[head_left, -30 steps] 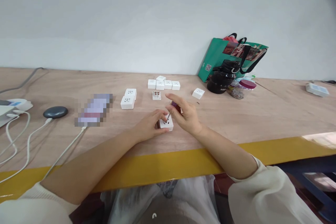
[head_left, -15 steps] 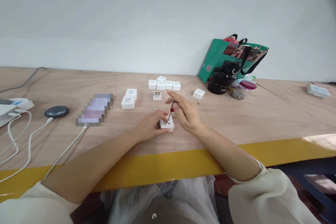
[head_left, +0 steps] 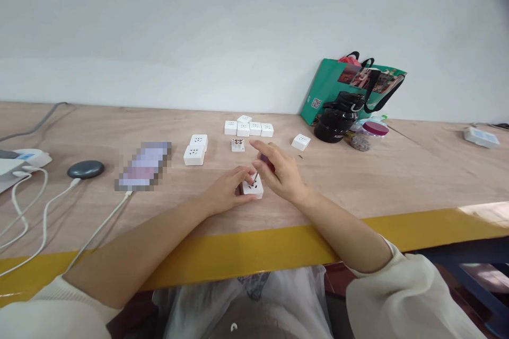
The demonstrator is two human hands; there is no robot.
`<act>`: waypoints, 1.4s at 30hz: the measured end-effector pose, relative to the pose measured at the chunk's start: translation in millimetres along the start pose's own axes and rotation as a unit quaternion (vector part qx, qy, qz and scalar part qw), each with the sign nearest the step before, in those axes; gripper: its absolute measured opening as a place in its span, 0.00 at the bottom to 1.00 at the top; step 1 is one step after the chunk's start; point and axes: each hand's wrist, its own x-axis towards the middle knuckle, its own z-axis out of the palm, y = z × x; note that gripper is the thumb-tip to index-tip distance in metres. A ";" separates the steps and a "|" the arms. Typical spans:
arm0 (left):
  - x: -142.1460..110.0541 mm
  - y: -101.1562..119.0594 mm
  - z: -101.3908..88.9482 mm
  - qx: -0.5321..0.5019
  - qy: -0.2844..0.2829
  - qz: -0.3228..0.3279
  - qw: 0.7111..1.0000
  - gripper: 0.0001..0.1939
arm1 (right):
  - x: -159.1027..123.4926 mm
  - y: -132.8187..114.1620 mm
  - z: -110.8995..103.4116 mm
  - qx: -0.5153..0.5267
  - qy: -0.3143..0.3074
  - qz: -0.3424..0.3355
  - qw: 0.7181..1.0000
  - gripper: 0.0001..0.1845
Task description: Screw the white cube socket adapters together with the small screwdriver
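On the table in front of me lies a white wall socket (head_left: 255, 189), its slotted face up. My left hand (head_left: 231, 189) grips it from the left, thumb along the near side and fingertips at the far edge. My right hand (head_left: 281, 172) is closed around a screwdriver (head_left: 256, 176). The handle is mostly hidden by the fingers, and the thin shaft slants down to the socket's face. Just beyond the hands lies a socket part (head_left: 238, 144) with its inner metal pieces showing.
Several white sockets (head_left: 243, 129) stand in a cluster at the back, two more (head_left: 194, 155) to the left and one (head_left: 301, 142) to the right. A black flask (head_left: 336, 119), green bag (head_left: 326, 85) and lidded jar (head_left: 361, 140) stand right. Leftward lie a phone (head_left: 145, 166), dark oval device (head_left: 86, 169) and cables.
My right hand has turned slightly on the screwdriver, and its thumb and fingers now cover more of the handle. My left hand and the socket stay in place.
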 end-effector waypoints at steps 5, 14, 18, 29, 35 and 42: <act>0.0 0.4 -0.7 -0.001 -0.007 -0.008 1.000 0.12 | -0.3 -0.2 -1.6 0.019 -0.004 0.008 1.000 0.19; -0.1 -0.2 -0.3 -0.007 -0.005 -0.003 1.000 0.13 | -0.1 -0.3 -1.4 0.012 0.002 0.008 1.000 0.19; -0.3 1.0 -1.0 -0.005 -0.009 -0.008 1.000 0.12 | -0.6 0.4 -0.9 0.000 -0.003 0.013 1.000 0.17; 0.5 -3.3 1.0 -0.025 -0.014 -0.015 0.999 0.14 | -0.7 2.5 -1.4 0.019 0.005 0.031 0.999 0.18; 1.1 0.3 -0.3 -0.009 -0.017 -0.022 1.000 0.13 | -0.2 1.1 -1.1 0.024 0.006 0.035 0.999 0.16; 1.0 2.0 -0.9 0.008 -0.011 -0.011 1.000 0.13 | -1.7 -0.5 0.4 0.023 0.011 0.022 0.999 0.17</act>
